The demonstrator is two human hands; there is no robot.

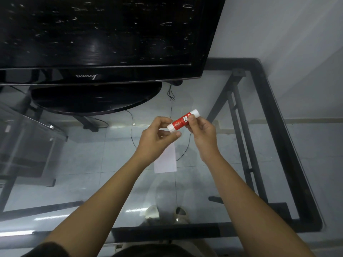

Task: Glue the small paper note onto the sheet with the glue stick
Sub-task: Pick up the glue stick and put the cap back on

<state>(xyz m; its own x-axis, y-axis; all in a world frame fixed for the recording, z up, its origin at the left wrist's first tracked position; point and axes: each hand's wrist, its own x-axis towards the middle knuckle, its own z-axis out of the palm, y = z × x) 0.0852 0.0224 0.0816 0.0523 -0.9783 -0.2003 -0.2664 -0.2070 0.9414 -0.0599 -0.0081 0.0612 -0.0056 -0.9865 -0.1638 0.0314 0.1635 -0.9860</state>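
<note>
The glue stick (183,120) sits at the centre of the frame, held in the air above the glass desk (232,228) and tilted so its far end points to the upper right. The right hand (202,133) has its grip clamped on the red barrel, while the left hand (157,135) has its grip closed on the white end nearest it, thumb below and fingers above. Just below the hands, a white paper (165,160) lies flat on the desk, partly hidden by the left wrist; I cannot tell whether it is the note or the sheet. A television (104,38) fills the upper left.

This looks like the uncapping step: no glue is on paper yet. The next move likely calls for pulling the cap off, then exposing the glue.
</note>
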